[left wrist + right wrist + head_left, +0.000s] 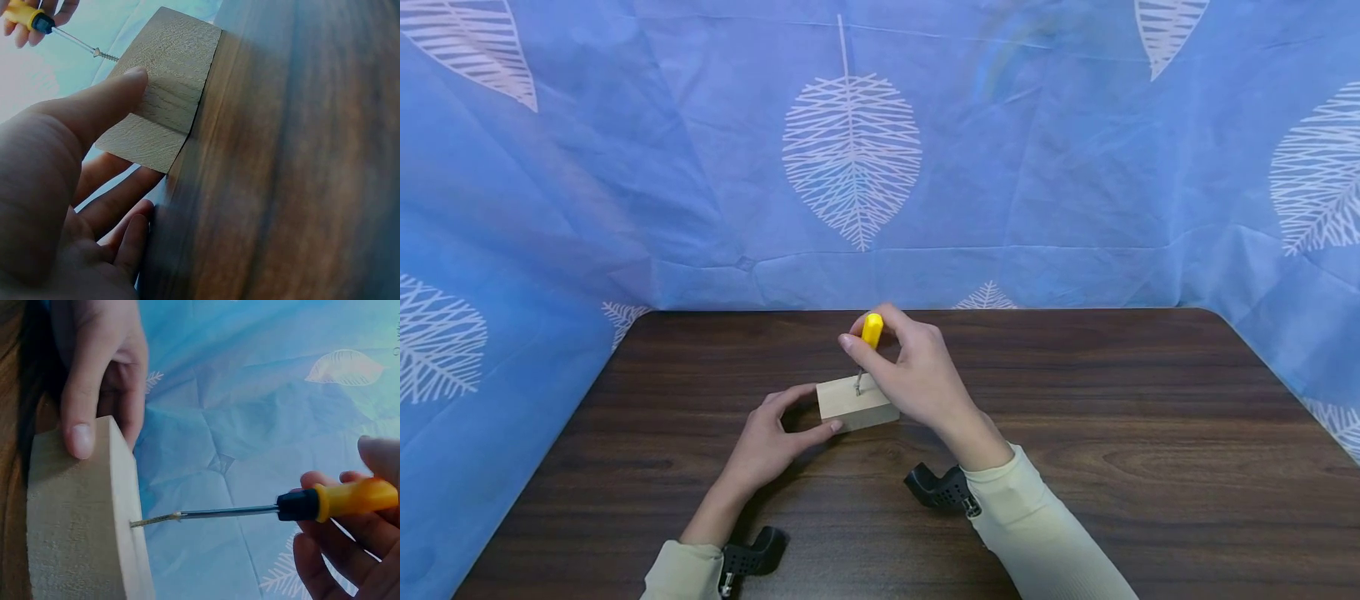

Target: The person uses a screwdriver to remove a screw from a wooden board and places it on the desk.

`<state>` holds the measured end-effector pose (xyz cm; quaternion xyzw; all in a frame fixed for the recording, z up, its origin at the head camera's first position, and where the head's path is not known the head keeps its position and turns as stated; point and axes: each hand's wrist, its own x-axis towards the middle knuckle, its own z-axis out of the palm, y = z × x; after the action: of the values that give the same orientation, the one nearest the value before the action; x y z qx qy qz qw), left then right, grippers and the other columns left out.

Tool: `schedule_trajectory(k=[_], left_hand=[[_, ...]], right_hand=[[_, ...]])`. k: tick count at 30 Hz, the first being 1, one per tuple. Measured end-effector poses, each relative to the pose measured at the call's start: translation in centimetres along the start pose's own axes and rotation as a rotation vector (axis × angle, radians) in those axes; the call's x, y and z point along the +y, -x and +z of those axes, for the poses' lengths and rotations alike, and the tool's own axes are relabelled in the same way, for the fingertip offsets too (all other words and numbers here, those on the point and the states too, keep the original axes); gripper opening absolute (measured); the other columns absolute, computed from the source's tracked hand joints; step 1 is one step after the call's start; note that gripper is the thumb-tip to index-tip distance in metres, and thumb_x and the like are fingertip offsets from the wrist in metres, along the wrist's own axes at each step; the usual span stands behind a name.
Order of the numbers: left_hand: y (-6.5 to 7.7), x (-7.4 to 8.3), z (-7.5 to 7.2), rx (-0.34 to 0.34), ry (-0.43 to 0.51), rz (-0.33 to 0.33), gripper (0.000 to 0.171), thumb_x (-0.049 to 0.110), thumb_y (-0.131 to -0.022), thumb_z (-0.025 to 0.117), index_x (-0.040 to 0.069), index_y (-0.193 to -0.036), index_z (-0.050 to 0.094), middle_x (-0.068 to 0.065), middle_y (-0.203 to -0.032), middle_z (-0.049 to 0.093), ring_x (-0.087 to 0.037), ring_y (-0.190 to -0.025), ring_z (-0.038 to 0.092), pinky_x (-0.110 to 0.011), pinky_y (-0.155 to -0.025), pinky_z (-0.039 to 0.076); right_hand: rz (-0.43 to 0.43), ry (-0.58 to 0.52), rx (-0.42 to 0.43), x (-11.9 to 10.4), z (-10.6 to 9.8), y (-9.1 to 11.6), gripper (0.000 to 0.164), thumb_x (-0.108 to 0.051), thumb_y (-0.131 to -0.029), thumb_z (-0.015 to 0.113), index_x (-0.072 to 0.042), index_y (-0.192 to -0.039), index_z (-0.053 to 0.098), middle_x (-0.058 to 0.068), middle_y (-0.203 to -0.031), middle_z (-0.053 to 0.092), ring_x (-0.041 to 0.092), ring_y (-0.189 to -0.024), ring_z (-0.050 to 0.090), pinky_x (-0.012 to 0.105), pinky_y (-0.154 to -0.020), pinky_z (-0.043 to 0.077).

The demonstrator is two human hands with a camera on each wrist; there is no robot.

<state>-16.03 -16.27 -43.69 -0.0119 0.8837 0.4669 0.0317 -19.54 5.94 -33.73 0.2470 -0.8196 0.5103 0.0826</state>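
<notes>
Lower centre of the head view: left hand (766, 443), thumb and fingers apart, grips a wooden block (863, 417) containing a screw (154, 520) tip; right hand (919, 377), fingers curled, pinches a yellow screwdriver (294, 505) meeting it

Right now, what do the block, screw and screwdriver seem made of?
Block: probably bare wood, by its pale, grainy, matte faces. Screw: apparently metal, from its threads and dull golden tone. Screwdriver: shiny metal shaft; handle likely plastic, smooth yellow and black.
</notes>
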Motion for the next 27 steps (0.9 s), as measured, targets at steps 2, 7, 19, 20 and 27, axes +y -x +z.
schedule_trajectory(k=[2, 7, 19, 20, 27], left_hand=[[-0.03, 0.00, 0.02, -0.001, 0.002, 0.000, 0.070, 0.046, -0.090, 0.088, 0.022, -0.151, 0.063, -0.008, -0.154, 0.061, -0.035, -0.148, 0.049, -0.069, -0.122, 0.036], [-0.11, -0.05, 0.05, -0.004, 0.009, 0.003, 0.070, 0.046, -0.090, 0.088, 0.022, -0.151, 0.063, -0.008, -0.154, 0.060, -0.035, -0.149, 0.049, -0.069, -0.122, 0.036], [-0.05, -0.07, 0.03, -0.001, -0.003, 0.004, 0.070, 0.046, -0.091, 0.087, 0.020, -0.151, 0.063, -0.009, -0.155, 0.060, -0.037, -0.150, 0.048, -0.070, -0.122, 0.036], [-0.05, -0.08, 0.04, 0.000, -0.003, 0.004, 0.070, 0.046, -0.091, 0.087, 0.020, -0.151, 0.063, -0.009, -0.154, 0.060, -0.036, -0.149, 0.048, -0.070, -0.122, 0.036], [-0.04, -0.08, 0.01, 0.003, 0.000, 0.005, 0.069, 0.045, -0.090, 0.088, 0.020, -0.150, 0.064, -0.008, -0.152, 0.062, -0.035, -0.148, 0.050, -0.068, -0.122, 0.037]], right_hand=[[0.001, 0.005, -0.001, 0.00, 0.02, 0.02, 0.014, -0.030, -0.105, 0.073, -0.018, -0.111, 0.073, -0.002, -0.091, 0.074, 0.019, -0.083, 0.068, 0.033, -0.071, 0.054], [0.006, 0.015, -0.009, 0.04, 0.08, 0.07, 0.020, -0.031, -0.105, 0.074, -0.020, -0.120, 0.077, -0.004, -0.100, 0.074, 0.013, -0.086, 0.067, 0.032, -0.077, 0.057], [-0.011, 0.021, 0.017, 0.00, 0.12, -0.08, 0.050, -0.028, -0.100, 0.080, -0.023, -0.147, 0.067, -0.001, -0.102, 0.065, 0.014, -0.097, 0.067, 0.036, -0.088, 0.059], [0.002, 0.014, 0.024, -0.04, 0.09, -0.07, 0.051, -0.027, -0.099, 0.081, -0.021, -0.146, 0.066, 0.000, -0.104, 0.067, 0.015, -0.097, 0.068, 0.037, -0.089, 0.060], [0.049, -0.031, 0.080, -0.10, 0.03, 0.09, 0.038, -0.025, -0.092, 0.088, -0.013, -0.115, 0.061, 0.004, -0.102, 0.073, 0.017, -0.092, 0.072, 0.038, -0.084, 0.061]])
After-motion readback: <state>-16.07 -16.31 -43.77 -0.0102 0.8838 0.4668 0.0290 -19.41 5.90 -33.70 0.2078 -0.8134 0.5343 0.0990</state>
